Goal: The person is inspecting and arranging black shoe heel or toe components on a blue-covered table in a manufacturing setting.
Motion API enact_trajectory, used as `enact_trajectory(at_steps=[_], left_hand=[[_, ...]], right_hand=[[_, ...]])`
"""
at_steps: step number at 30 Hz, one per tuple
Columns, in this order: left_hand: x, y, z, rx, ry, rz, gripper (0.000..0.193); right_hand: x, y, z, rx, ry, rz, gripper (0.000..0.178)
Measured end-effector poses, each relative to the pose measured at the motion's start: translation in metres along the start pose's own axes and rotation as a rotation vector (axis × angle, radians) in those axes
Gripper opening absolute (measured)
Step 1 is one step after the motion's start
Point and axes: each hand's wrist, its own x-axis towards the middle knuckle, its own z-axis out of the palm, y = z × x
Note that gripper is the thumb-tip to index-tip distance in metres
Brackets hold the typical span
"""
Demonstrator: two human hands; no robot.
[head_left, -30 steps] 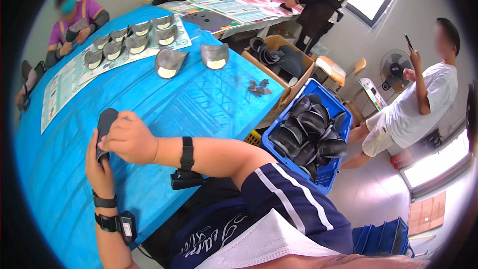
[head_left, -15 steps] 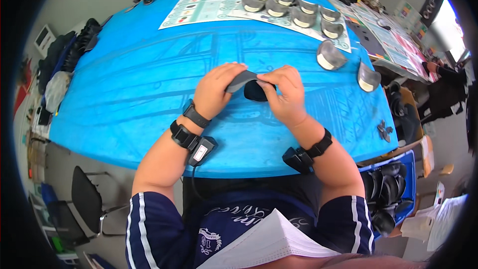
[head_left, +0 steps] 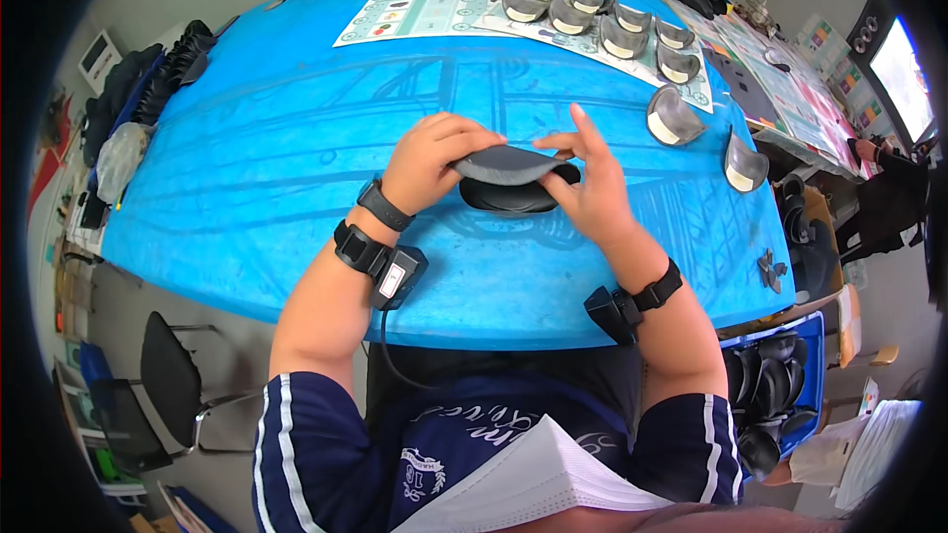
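Note:
Over the near middle of the table, both hands hold a dark grey, curved, pad-like piece (head_left: 506, 164), bowed up along its top edge. My left hand (head_left: 427, 166) is closed on its left end, with the fingers over the top. At its right end, my right hand (head_left: 599, 190) has the thumb under the piece and a finger at its edge, while another finger points up. Just below hangs or lies a black rounded shape (head_left: 509, 200); I cannot tell whether it belongs to the same piece.
Several grey curved cups with pale patches (head_left: 624, 38) stand on printed sheets (head_left: 425, 12) at the far right. Two more cups (head_left: 746, 164) sit nearer. Small dark bits (head_left: 772, 269) lie by the right edge. A blue crate (head_left: 812, 365) holds black pieces. Two people sit opposite.
The held piece has turned so more of its broad face and the black shape below show. My right hand has opened somewhat, one finger lifting. The view has shifted slightly.

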Motion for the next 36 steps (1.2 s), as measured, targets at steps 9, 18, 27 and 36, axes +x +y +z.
enact_trajectory(at_steps=[9,18,27,36], left_hand=[[-0.007,-0.017,0.000,-0.777,0.094,-0.583,0.024],[-0.003,0.025,-0.002,0.019,0.293,-0.040,0.035],[-0.001,0.059,0.012,0.032,0.362,0.303,0.036],[-0.002,0.063,0.016,-0.111,0.275,0.309,0.029]], right_hand=[[-0.003,0.036,-0.006,0.538,0.040,0.077,0.022],[0.005,0.053,-0.013,0.044,0.000,0.015,0.023],[0.005,0.054,-0.008,-0.032,-0.015,-0.076,0.036],[0.004,0.056,-0.007,-0.051,-0.114,-0.094,0.035]])
